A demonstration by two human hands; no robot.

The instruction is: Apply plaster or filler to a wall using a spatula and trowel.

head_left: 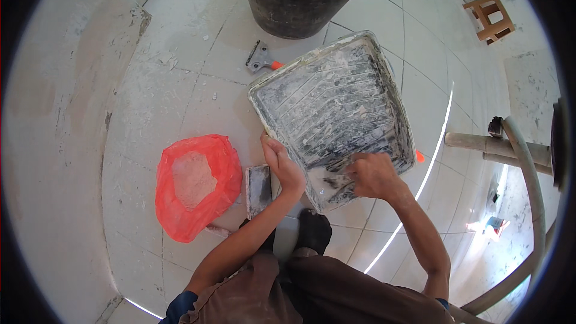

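My left hand [282,165] grips the left rim of a plaster-smeared ridged paint tray [336,96], which lies askew in front of me. My right hand [375,177] is down in the tray's near end, fingers curled in the pale wet residue; whatever they may hold is too hidden to name. Left of the tray, a red plastic bag [222,204] stands open with pale powder inside. Between bag and left hand lies a grey rectangular float-like tool [257,195]. A metal scraper [260,57] with an orange handle lies behind the tray, partly hidden by it.
A large black bucket [294,12] stands at the back. Bare walls run along both sides. A brown wooden stool-like object [487,19] is at the back right. Poles and a curved tube [528,162] are at the right. My feet [312,231] are just below the tray.
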